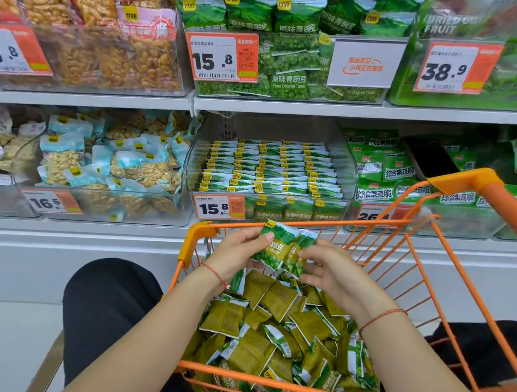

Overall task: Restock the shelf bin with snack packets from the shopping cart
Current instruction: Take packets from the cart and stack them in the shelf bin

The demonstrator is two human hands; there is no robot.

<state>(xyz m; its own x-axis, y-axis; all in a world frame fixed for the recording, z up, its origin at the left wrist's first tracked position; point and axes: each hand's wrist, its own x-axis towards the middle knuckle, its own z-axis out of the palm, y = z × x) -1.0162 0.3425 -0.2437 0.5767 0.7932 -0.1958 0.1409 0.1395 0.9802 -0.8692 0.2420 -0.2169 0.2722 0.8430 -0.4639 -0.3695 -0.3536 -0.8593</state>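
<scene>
Nearest lay the orange cart (453, 284), its basket heaped with loose green packets (279, 337), most of them turned back side up. Black-clad knees flanked the cart on either side.

Just above the heap, both hands held a small stack of packets (283, 250), label side up and tilted. The left hand (238, 251) gripped the stack's left edge, thumb on top over the printed face and fingers curled beneath. The right hand (328, 266) grasped the stack's right edge, its fingers wrapped around the side. How many packets the stack held could not be told; at least two showed. A thin red cord circled each wrist.

Beyond the cart's front rim stood the lower shelf. Straight ahead was the clear bin (273, 168), already filled with neat upright rows of the same green packets, a 15.8 price tag (219, 206) on its front. To its left sat a bin of pale blue nut packets (110, 159), and to its right another of green bags (386, 168).

On the upper shelf were larger green pea bags (271, 13) above the bin, with orange-toned snack bags (87, 15) to the left.
</scene>
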